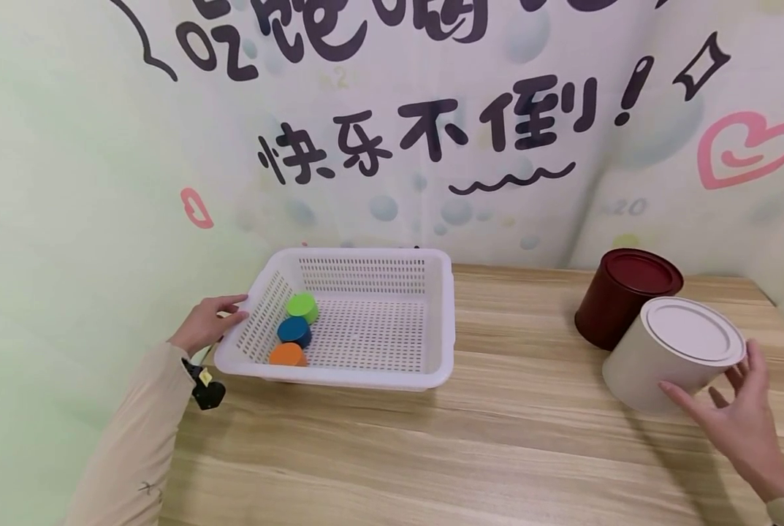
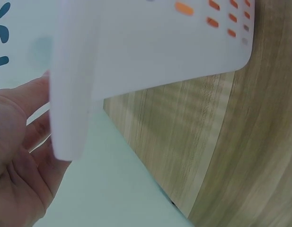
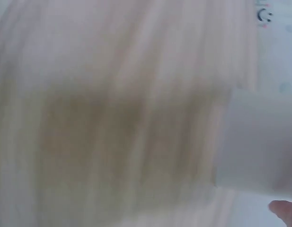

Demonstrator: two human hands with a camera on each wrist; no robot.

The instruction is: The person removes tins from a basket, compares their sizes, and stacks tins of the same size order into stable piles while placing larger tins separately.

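At the left end of a white plastic basket [image 1: 440,321], my left hand [image 1: 209,320] grips the rim; in the left wrist view its fingers [image 2: 39,130] pass behind the rim. A green round block [image 1: 302,307], a blue one [image 1: 294,332] and an orange one [image 1: 288,356] line the basket's left side. On the right, my right hand [image 1: 740,416] holds a white lidded can [image 1: 655,365], thumb on its near side and fingers around its right side. The right wrist view is blurred and shows the can [image 3: 259,146] with one fingertip below it.
Just behind the white can stands a dark red can [image 1: 605,307], partly covered by it. Both cans and the basket are at a wood-grain table [image 1: 497,453]. A printed cloth [image 1: 392,212] with large characters hangs along the back, and a pale green one along the left.
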